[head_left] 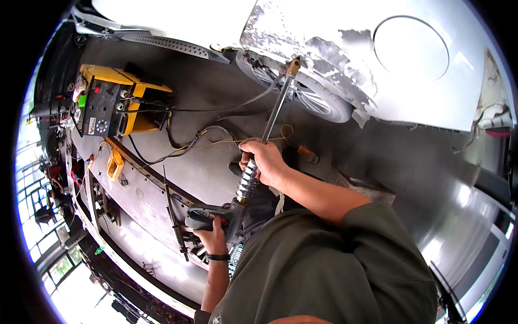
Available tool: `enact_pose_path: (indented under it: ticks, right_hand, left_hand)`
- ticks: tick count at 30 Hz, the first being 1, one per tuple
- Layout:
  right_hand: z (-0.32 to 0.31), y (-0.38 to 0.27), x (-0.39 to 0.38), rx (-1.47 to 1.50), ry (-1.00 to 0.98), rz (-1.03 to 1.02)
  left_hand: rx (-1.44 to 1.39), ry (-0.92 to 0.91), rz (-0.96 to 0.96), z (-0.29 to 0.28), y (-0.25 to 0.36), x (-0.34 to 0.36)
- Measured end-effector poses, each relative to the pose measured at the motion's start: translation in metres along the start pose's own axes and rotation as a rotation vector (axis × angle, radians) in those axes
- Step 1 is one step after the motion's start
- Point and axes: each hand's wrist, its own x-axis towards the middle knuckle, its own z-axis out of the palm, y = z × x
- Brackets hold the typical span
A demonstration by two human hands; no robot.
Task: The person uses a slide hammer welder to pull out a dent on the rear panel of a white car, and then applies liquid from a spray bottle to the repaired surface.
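Observation:
Both my hands hold a slide-hammer dent puller, with its long metal rod (277, 108) pointing away from me. My left hand (212, 236), with a dark band at the wrist, is closed around the black pistol-grip body (233, 221) at the near end. Farther up, my right hand (265, 161) wraps the rod just beyond the ribbed chrome sleeve (247, 181). The puller's brass-coloured tip (293, 67) meets the edge of the wheel arch on a white car panel (324, 59), scraped and patchy there. Whether the tip is fixed to the metal, I cannot tell.
A yellow and black machine box (102, 108) with a dial stands at the left, its dark cable (216, 109) reaching toward the wheel (318, 100). More cables curl over the floor. A yellow tray (115, 164) and a dark beam (151, 170) lie left of me.

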Motion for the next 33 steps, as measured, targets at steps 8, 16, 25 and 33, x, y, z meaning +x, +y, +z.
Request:
enact_pose_path:
  ticks: [8, 16, 25, 33]
  right_hand:
    - [-0.001, -0.023, 0.011, 0.054, -0.029, -0.013]
    - [-0.015, -0.115, 0.056, 0.050, -0.100, -0.261]
    - [0.028, 0.072, -0.025, 0.063, 0.073, 0.132]
    - [0.024, 0.025, 0.002, -0.058, 0.073, 0.020]
  left_hand:
    - [-0.239, 0.093, -0.043, -0.013, -0.018, 0.022]
    - [0.143, -0.074, 0.249, -0.049, -0.051, 0.032]
    - [-0.186, -0.029, -0.141, -0.103, -0.001, 0.041]
    - [0.061, -0.089, -0.007, -0.036, -0.011, 0.054]
